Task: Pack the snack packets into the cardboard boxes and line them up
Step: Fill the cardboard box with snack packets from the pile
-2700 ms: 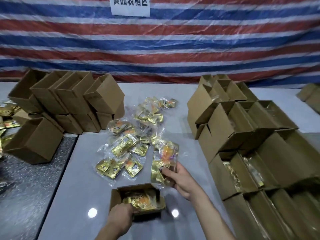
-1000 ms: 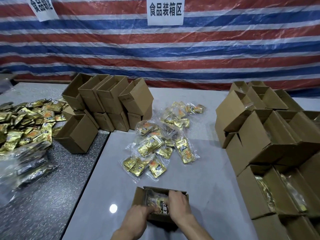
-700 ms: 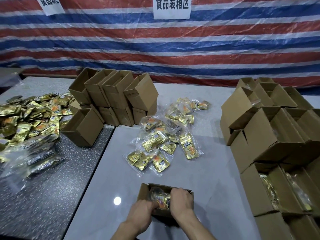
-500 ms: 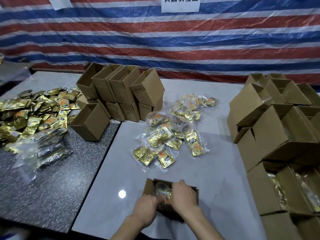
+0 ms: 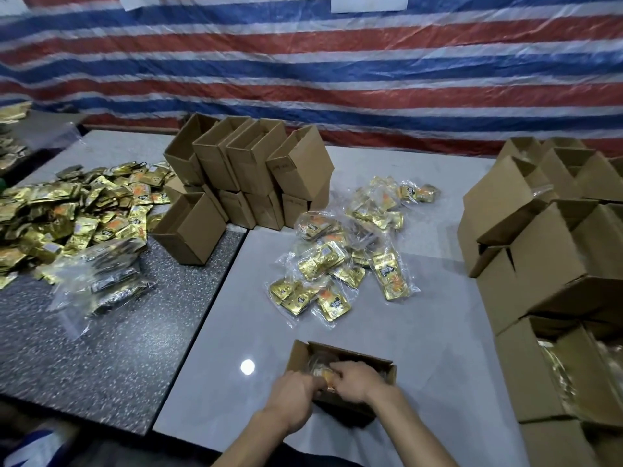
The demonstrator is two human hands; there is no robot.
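Observation:
A small open cardboard box (image 5: 387, 368) sits on the light table near its front edge. Gold and orange snack packets (image 5: 318, 367) show inside it, mostly covered by my hands. My left hand (image 5: 295, 397) reaches in over the box's near left wall, fingers curled down onto the packets. My right hand (image 5: 359, 379) lies across the box's opening, and its curled fingers meet the left ones on an orange packet. A heap of clear bags with gold snack packets (image 5: 337, 264) lies on the table beyond the box.
Empty boxes (image 5: 253, 170) are stacked at the back, with one open box (image 5: 192, 227) in front of them. Loose gold packets (image 5: 67, 210) and clear bags (image 5: 97, 281) cover the dark table on the left. Filled and open boxes (image 5: 556, 264) crowd the right side.
My right hand has carried a bundle of packets from above the table into the box. Both hands now stay in the box, fingers moved closer together. The view has swung left.

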